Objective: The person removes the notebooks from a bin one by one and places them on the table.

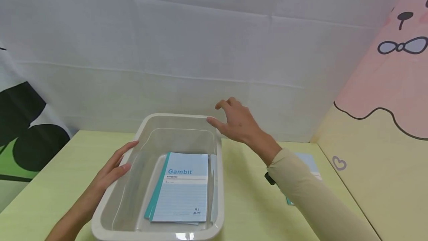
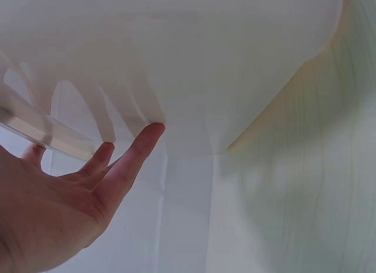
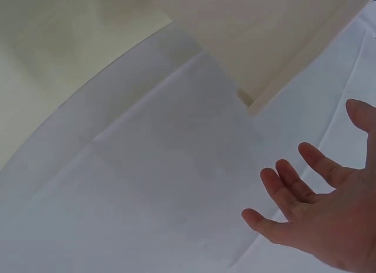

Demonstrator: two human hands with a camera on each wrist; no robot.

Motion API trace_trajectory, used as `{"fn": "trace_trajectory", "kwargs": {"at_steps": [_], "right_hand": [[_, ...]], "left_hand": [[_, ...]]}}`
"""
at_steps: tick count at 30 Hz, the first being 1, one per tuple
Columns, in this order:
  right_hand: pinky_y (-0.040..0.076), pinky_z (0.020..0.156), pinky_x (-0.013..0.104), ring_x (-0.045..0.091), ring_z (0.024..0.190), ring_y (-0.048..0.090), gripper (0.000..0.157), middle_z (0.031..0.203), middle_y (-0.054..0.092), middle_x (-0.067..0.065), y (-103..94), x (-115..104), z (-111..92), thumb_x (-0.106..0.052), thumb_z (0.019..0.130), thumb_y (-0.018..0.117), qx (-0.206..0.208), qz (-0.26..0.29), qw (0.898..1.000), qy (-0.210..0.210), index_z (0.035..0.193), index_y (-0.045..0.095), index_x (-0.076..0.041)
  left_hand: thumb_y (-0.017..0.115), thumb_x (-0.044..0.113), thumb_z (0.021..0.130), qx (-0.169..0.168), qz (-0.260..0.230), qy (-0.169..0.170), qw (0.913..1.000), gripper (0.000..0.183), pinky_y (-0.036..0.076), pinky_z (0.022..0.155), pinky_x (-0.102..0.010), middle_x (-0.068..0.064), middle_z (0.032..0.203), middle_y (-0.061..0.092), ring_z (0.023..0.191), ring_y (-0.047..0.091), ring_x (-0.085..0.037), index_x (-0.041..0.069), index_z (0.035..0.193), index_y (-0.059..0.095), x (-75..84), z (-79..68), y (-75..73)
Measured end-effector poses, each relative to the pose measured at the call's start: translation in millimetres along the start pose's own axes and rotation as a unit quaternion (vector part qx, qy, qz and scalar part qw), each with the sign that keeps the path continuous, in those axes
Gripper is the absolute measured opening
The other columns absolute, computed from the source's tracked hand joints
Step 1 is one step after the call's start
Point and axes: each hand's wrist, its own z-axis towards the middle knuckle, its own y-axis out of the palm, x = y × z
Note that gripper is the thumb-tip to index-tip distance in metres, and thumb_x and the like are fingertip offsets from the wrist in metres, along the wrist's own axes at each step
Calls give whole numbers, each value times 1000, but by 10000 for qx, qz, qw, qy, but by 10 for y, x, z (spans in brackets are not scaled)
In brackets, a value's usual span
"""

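A pale grey plastic bin (image 1: 219,181) stands on the table, with light-blue Gambit notebooks (image 1: 184,196) lying stacked, slightly fanned, on its floor. My left hand (image 1: 108,172) is at the bin's left side, its fingers nearly straight. In the left wrist view, fingertips of the left hand (image 2: 76,202) touch the outer wall below the rim. Near the far right corner of the bin, my right hand (image 1: 239,122) is raised with fingers spread and loosely bent. Nothing is in the right hand (image 3: 329,208), which appears apart from the bin's rim in the right wrist view.
Another blue notebook (image 1: 309,163) lies on the pale green table (image 1: 257,196) at the right, partly hidden by my right sleeve. A white cloth (image 1: 200,47) hangs behind the table. At the right stands a pink and cream printed panel (image 1: 378,151).
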Motion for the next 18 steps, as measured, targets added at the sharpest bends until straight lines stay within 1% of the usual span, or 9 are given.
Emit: {"fn": "trace_trajectory", "kwargs": {"at_steps": [5, 10, 13, 18], "right_hand": [[51, 98, 49, 32, 105, 60, 54, 134, 56, 14, 12, -154, 50, -51, 101, 61, -74, 9, 10000, 8, 138, 60, -12], [52, 99, 48, 31, 107, 59, 55, 134, 55, 11, 16, -332, 101, -53, 101, 61, -187, -34, 9998, 52, 139, 59, -13], [51, 101, 48, 30, 110, 59, 57, 135, 54, 10, 18, -429, 131, -54, 101, 61, -260, -79, 9996, 81, 140, 58, -13], [44, 112, 51, 31, 119, 56, 61, 138, 52, 12, 46, -561, 189, -55, 101, 60, -394, -204, 9990, 76, 143, 56, -12]], "left_hand": [[32, 31, 113, 17, 44, 5, 10000, 56, 63, 82, -48, 1, 157, 29, 117, 65, -11, 41, 165, 15, -5, 3, -1], [32, 32, 113, 43, 73, -28, 10000, 56, 63, 83, -49, 0, 159, 27, 116, 64, -8, 42, 165, 15, -5, 9, -3], [32, 31, 113, 28, 51, 25, 10000, 56, 63, 83, -49, 2, 157, 31, 115, 65, -8, 41, 165, 16, 3, 6, 2], [32, 30, 113, 33, 54, 61, 10000, 55, 63, 81, -49, 4, 155, 35, 115, 66, -10, 40, 165, 17, 12, -3, 8]]}}
